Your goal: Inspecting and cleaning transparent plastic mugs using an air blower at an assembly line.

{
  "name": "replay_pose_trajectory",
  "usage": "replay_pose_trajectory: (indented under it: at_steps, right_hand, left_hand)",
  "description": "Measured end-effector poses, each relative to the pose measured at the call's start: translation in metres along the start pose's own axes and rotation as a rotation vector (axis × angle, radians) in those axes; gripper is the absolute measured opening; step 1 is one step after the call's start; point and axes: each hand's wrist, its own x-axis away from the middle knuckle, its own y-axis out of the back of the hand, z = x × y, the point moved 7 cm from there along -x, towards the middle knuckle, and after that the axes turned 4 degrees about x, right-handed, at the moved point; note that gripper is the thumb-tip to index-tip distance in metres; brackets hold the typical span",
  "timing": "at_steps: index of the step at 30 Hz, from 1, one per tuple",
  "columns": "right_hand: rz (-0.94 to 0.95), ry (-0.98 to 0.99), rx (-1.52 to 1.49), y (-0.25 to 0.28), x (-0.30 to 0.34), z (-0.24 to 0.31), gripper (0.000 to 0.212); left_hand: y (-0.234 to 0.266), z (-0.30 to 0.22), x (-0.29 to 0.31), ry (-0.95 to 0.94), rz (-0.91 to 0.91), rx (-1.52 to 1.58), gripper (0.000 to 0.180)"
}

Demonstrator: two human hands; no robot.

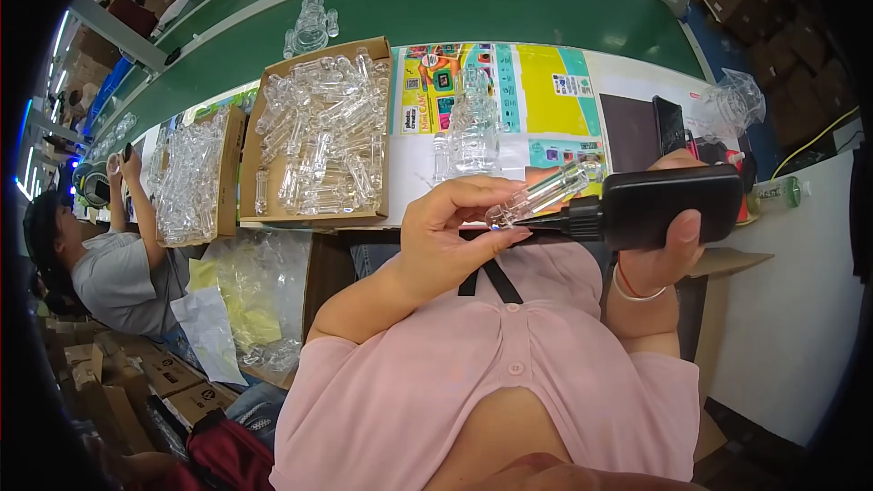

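Note:
My left hand [450,236] is closed, its thumb and fingers pinching the rounded end of a clear tube-shaped piece [556,191]. The piece slants up to the right, over the bottle's neck. In my right hand [675,259] lies a flat black bottle [671,205] with a ribbed cap and a thin nozzle, tipped onto its side. Its nozzle points left at the pinched end; whether the tip touches the piece I cannot tell. Behind my left hand, several similar clear pieces [475,127] stand grouped on the printed sheets.
A cardboard box [388,164] full of clear pieces stands left of the sheets, with a second filled box [229,173] beyond it. At the right are a phone [669,123], a clear plastic bag [732,102] and a greenish bottle [779,193]. Another person [118,264] sits at far left.

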Motion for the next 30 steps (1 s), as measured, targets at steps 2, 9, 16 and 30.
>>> replay_pose_trajectory:
  at_steps: [2, 9, 16, 30]
  right_hand:
    - [0.044, 0.011, 0.108, -0.006, 0.002, 0.006, 0.056]
    - [0.192, 0.139, 0.319, -0.006, 0.011, 0.018, 0.055]
    - [0.117, 0.094, 0.458, -0.012, 0.02, 0.021, 0.059]
    - [0.348, -0.119, 0.07, -0.025, 0.007, 0.015, 0.04]
  left_hand:
    - [0.001, 0.001, 0.0, -0.013, -0.01, 0.016, 0.04]
    - [0.002, -0.004, 0.001, -0.025, 0.011, -0.046, 0.043]
    - [0.003, -0.007, 0.0, -0.111, -0.004, -0.076, 0.04]
    - [0.006, -0.017, 0.001, -0.244, -0.017, -0.321, 0.039]
